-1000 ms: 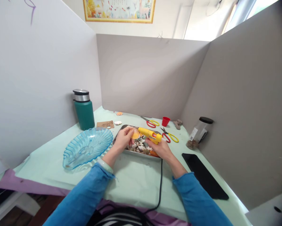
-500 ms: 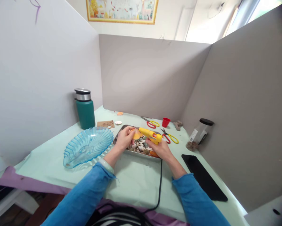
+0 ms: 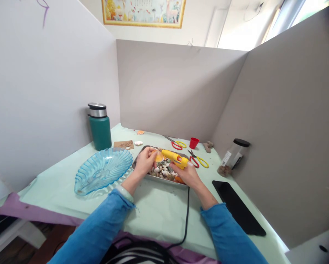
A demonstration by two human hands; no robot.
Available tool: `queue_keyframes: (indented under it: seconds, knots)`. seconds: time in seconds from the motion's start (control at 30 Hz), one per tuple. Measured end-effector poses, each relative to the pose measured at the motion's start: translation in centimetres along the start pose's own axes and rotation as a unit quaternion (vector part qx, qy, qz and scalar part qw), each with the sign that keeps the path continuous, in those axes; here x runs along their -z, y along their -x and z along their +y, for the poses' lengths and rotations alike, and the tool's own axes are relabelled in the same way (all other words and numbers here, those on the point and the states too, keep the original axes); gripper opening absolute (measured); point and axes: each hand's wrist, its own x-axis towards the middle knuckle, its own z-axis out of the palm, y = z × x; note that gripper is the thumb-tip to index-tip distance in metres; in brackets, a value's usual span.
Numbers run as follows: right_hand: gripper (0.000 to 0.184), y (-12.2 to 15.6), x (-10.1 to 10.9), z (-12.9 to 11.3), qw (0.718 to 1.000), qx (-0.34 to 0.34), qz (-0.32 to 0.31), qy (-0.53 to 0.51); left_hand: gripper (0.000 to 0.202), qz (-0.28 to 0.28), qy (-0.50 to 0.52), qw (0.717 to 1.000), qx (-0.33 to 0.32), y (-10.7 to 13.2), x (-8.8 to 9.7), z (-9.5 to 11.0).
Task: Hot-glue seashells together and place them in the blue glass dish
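In my right hand [image 3: 188,173] is a yellow glue gun [image 3: 175,157], gripped by its handle, with the nozzle pointing left. My left hand [image 3: 146,161] pinches an orange shell [image 3: 160,157] close to that nozzle; whether the tip touches it I cannot tell. Both hands are over a metal tray [image 3: 164,180] filled with small seashells [image 3: 164,171]. The glue gun's black cord [image 3: 187,212] runs down from the tray's front edge toward my lap.
Left of the tray lies a blue shell-shaped dish [image 3: 103,170], with a green bottle [image 3: 100,128] behind. Two pairs of scissors [image 3: 178,143] [image 3: 198,160] and a red cup [image 3: 193,143] are at the back right. A jar [image 3: 232,157] and a black slab [image 3: 238,207] are further right.
Almost nothing differs. The glue gun has shifted very slightly left against the orange shell, and the whole view has drifted a little.
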Motion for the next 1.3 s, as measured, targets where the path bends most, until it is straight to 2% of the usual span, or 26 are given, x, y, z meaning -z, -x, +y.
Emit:
queue_keyframes:
  seconds: [0.3,0.67,1.0,1.3]
  knots:
    - [0.033,0.15,-0.01,0.18,0.998,0.03,0.011,0.054,0.013,0.032,-0.062,0.997,-0.025,0.51,-0.05,0.65]
    - [0.033,0.04,-0.12,0.61,0.997,0.048,0.009,0.056,0.011,0.028,-0.088,0.995,-0.038,0.69,-0.1,0.84]
    - [0.035,0.06,-0.08,0.58,0.997,0.044,0.011,0.055,0.011,0.034,-0.078,0.996,-0.038,0.75,-0.06,0.73]
    - [0.031,0.07,-0.18,0.88,0.995,0.054,0.006,0.079,0.015,0.031,-0.015,0.999,-0.011,0.34,0.01,0.61]
